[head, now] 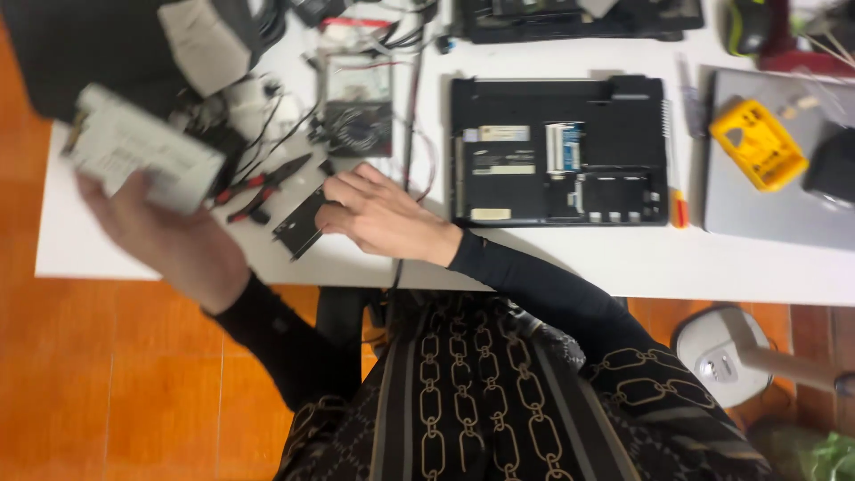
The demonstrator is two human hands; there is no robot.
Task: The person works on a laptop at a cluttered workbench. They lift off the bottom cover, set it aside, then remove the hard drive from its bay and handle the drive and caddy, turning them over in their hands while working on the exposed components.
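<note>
Left hand [165, 236]: grasping a blurred grey box [138, 150], raised over the desk's [552, 254] left edge.
Right hand [378, 214]: fingers spread flat, touching a black plate [298, 227] near the front edge.
Beside plate: red-handled pliers [258, 191].
Laptop [559, 150]: upturned, mid-desk.

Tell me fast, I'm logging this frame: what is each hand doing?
Left hand: closed on a blurred grey box, held above the table's edge.
Right hand: open, fingers resting on a small black panel.

Pliers [260, 189] left of laptop [558, 150], probably on table [623, 258]
</note>
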